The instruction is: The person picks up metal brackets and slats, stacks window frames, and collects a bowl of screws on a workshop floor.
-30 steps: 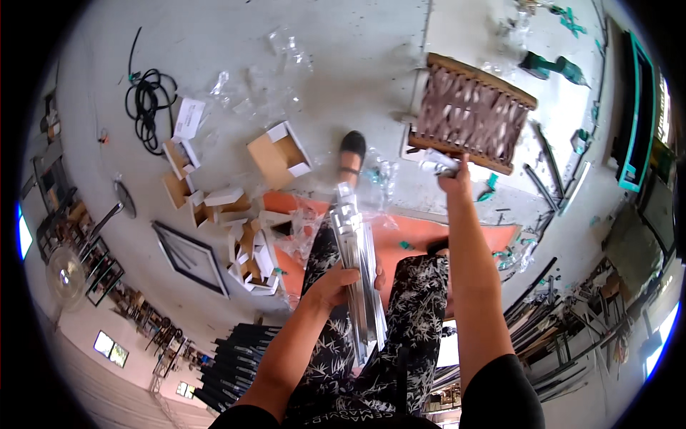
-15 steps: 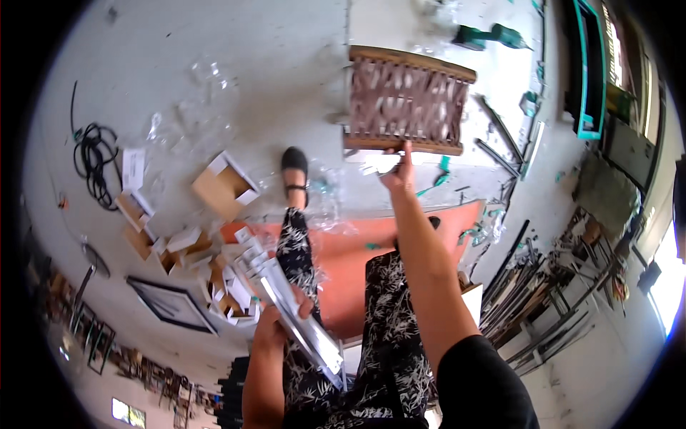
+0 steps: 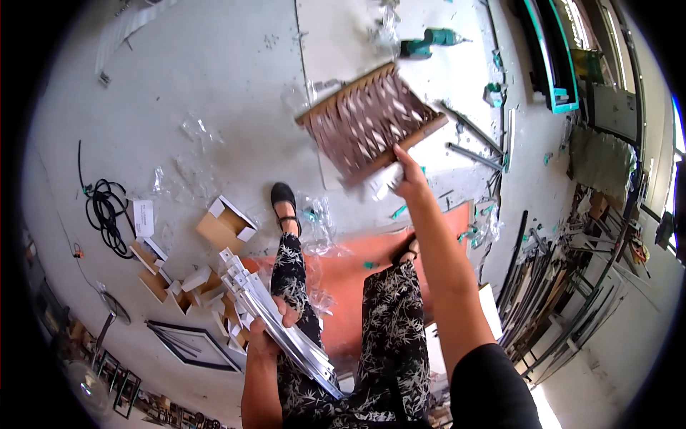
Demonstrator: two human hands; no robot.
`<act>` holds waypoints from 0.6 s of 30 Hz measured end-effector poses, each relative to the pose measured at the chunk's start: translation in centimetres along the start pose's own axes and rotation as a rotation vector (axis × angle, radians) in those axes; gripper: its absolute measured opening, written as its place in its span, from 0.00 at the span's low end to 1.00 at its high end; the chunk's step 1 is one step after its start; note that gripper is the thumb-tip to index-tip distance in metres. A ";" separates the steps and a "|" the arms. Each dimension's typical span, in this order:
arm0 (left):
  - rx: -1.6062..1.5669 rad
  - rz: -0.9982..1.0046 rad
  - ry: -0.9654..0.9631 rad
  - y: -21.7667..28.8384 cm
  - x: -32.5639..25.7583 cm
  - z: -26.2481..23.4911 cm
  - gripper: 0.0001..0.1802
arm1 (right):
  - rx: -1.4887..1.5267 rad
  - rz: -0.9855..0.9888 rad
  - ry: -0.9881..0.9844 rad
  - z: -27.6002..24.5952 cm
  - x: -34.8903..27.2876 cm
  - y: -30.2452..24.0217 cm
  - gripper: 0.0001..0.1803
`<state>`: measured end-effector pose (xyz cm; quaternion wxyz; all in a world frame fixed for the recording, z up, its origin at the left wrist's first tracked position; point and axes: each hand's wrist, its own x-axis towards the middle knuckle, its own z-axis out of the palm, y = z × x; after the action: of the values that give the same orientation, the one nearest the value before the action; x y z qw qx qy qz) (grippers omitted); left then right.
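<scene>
My left hand [image 3: 275,327] is closed around a bundle of long silvery metal rails [image 3: 287,330], which slants across my left thigh. Held out ahead in my right hand [image 3: 412,174] is a brown slatted panel [image 3: 371,121] with a wooden bar along each of two opposite edges. The thumb presses on its near wooden bar. A whitish, shiny piece [image 3: 386,181] shows beside these fingers, blurred; I cannot tell what it is. The panel hangs tilted over the floor, its left end blurred.
Opened cardboard boxes [image 3: 227,223] lie left of my left foot, with a coiled black cable [image 3: 108,214] beyond. An orange sheet [image 3: 343,275] is under my legs. A green cordless drill [image 3: 432,41] lies far ahead. Metal bars [image 3: 475,156] and a rack of long profiles [image 3: 547,286] are right.
The brown panel has swung from nearly level to a tilt and shifted left in view, in my right hand. My left hand keeps its grip on the rails. The whole view has shifted.
</scene>
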<state>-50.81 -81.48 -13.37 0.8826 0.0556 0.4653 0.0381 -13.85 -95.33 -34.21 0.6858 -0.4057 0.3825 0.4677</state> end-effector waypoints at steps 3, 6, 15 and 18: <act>-0.020 0.077 -0.030 2.5 -1.0 2.9 0.22 | -0.234 0.071 0.158 -1.9 -6.6 -4.5 0.17; -0.007 0.203 -0.067 6.7 -2.1 6.2 0.22 | -0.550 0.093 0.424 -3.8 -13.4 -7.2 0.16; 0.001 0.454 -0.148 21.6 -8.9 16.6 0.24 | -0.708 0.033 0.431 -10.9 -39.5 -13.3 0.21; 0.032 0.460 -0.200 25.5 -10.7 19.9 0.23 | -0.630 -0.041 0.432 -7.0 -46.7 -12.0 0.20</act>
<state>-40.83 -58.78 9.95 0.8913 0.1774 0.3513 0.2252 -16.05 -119.98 7.76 0.4405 -0.6935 0.3473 0.4522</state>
